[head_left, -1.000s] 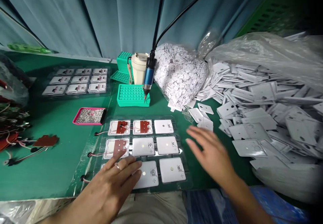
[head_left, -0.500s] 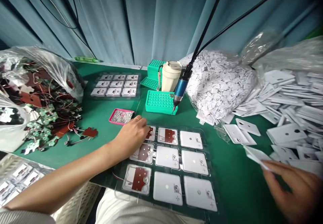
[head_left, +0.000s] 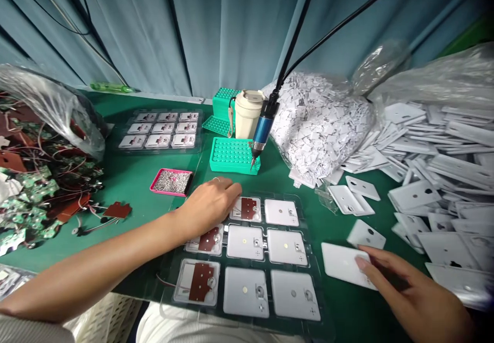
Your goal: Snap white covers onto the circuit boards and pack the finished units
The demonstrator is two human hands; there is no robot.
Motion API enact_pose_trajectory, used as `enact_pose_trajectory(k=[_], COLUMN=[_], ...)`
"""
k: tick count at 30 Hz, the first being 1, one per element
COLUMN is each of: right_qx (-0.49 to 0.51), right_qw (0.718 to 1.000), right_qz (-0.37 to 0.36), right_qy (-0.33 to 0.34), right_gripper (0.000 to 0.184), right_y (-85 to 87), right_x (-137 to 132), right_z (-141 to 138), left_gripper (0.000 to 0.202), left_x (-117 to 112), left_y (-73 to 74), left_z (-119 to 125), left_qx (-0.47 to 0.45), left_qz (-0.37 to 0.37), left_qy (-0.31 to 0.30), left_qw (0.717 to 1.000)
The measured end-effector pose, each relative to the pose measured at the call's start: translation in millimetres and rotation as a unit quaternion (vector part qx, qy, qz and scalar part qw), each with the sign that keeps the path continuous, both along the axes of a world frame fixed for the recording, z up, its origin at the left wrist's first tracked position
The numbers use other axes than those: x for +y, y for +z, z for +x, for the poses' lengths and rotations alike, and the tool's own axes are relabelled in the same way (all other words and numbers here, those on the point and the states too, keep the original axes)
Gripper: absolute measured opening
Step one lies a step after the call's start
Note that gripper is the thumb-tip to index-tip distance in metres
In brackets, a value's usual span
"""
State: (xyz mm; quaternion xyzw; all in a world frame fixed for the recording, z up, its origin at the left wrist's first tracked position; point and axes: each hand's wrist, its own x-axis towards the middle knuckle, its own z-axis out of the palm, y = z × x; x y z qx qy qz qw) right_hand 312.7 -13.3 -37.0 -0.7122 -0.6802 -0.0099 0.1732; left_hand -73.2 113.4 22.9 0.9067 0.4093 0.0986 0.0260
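Observation:
My right hand [head_left: 412, 286] grips a white plastic cover [head_left: 343, 263] by its right end, thumb on top, just right of the clear plastic tray [head_left: 324, 291]. Behind that cover lies another white cover [head_left: 366, 234] with a dark hole. My left hand [head_left: 214, 199] is over the tray's far left compartment, fingers bent together and pointing down; their tips and anything in them are hidden. In the tray, white cases with brown boards [head_left: 201, 282] fill the left column and the far middle place. Closed white cases [head_left: 246, 291] fill the other places.
A blue electric screwdriver [head_left: 262, 129] hangs above a green block [head_left: 233, 155], near a cream cup [head_left: 247, 114]. A pink-rimmed dish of tiny metal parts [head_left: 172, 182] is left. Circuit boards [head_left: 34, 204] are heaped far left, white covers [head_left: 436, 147] at right. A second filled tray [head_left: 160, 130] stands behind.
My right hand has moved left towards the tray and its white cover now lies flatter. My left hand stays over the far left compartment. The whole view has shifted to the right.

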Motion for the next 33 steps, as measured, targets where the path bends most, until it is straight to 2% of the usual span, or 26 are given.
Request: enact_pose_trajectory(k=[3,5,8,12,15,18,20,22,24,26,28,30,33], right_qx=[-0.004,-0.013,-0.048,-0.081,-0.087,-0.033,0.045,0.083,0.088,0.089,0.100,0.111,0.099], right_qw=[1.000,0.994,0.969,0.961,0.956,0.957,0.936,0.908,0.884,0.867,0.861,0.865,0.874], right_qz=[-0.014,-0.013,-0.007,0.006,0.026,0.060,0.060,0.077,0.110,0.132,0.135,0.124,0.106], right_qy=[0.020,0.109,0.243,0.266,0.278,0.283,0.344,0.404,0.447,0.473,0.481,0.474,0.464], right_gripper=[0.048,0.047,0.040,0.035,0.036,0.030,0.018,0.014,0.011,0.012,0.014,0.014,0.017], right_y=[10.4,14.5,14.4,15.2,29.2,49.8,57.9,57.7,51.3,42.8,35.6,30.9,27.6], right_x=[3.1,5.5,9.7,15.5,22.7,40.7,60.2,81.7,100.0,111.5,116.0,115.7,112.6], right_z=[-15.2,-20.9,-22.5,-16.9,-24.6,-59.1,-92.4,-124.0,-146.2,-157.0,-159.0,-157.4,-156.2], left_gripper=[0.024,0.020,0.018,0.015,0.012,0.008,0.012,0.015,0.016,0.017,0.021,0.020,0.007], left_x=[1.2,0.0,-1.3,0.2,2.1,4.9,7.3,9.7,11.2,11.1,9.3,6.1,1.1], left_y=[-3.7,-6.1,-8.7,-6.7,-1.8,0.4,-1.0,-3.3,-5.0,-5.2,-4.8,-5.6,-11.7], left_z=[11.1,18.2,25.5,25.2,22.6,23.0,24.4,25.0,23.8,21.0,18.1,16.2,16.5], left_qx=[-0.007,-0.033,-0.077,-0.123,-0.165,-0.227,-0.259,-0.279,-0.290,-0.291,-0.276,-0.234,-0.151], left_qz=[-0.007,-0.023,-0.046,-0.085,-0.139,-0.251,-0.331,-0.378,-0.392,-0.395,-0.369,-0.290,-0.120], left_qy=[-0.038,-0.053,-0.083,-0.088,-0.057,-0.017,-0.011,-0.019,-0.036,-0.047,-0.047,-0.052,-0.075], left_qw=[0.999,0.998,0.993,0.985,0.975,0.941,0.907,0.883,0.872,0.870,0.887,0.926,0.978])
